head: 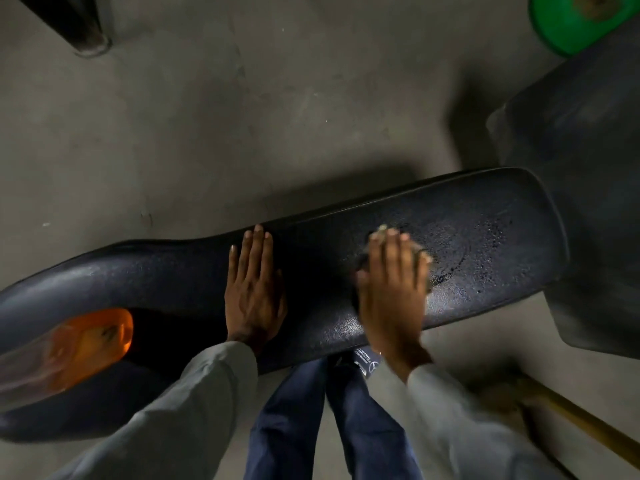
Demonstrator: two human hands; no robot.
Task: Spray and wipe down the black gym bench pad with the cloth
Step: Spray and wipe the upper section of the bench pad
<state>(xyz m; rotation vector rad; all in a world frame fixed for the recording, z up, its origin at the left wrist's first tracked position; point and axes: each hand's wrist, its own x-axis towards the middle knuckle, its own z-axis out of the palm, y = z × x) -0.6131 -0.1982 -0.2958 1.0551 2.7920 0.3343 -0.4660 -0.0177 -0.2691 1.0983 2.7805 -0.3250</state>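
Pressed flat under the right hand (391, 285), fingers straight and together, is a small pale cloth (423, 255) of which only frayed edges show past the fingertips and the little-finger side; nothing is pinched or curled round it. Beside it the left hand (254, 289) lies open, palm down on the long black textured vinyl bench pad (485, 237), apparently as a brace. That pad runs across the view from lower left to right, and droplets with curved wet streaks glisten just beyond the cloth, toward the pad's right end. Being thin and limp, the cloth would likely bunch or slip on the wet vinyl unless the whole palm bears down, so a flat press over its middle seems the better hold. An orange translucent bottle-like object (86, 344), blurred, sits at the pad's left end. Below is a grey concrete floor (207, 116), dimly lit, with a green round plate (568, 26) at the upper right.
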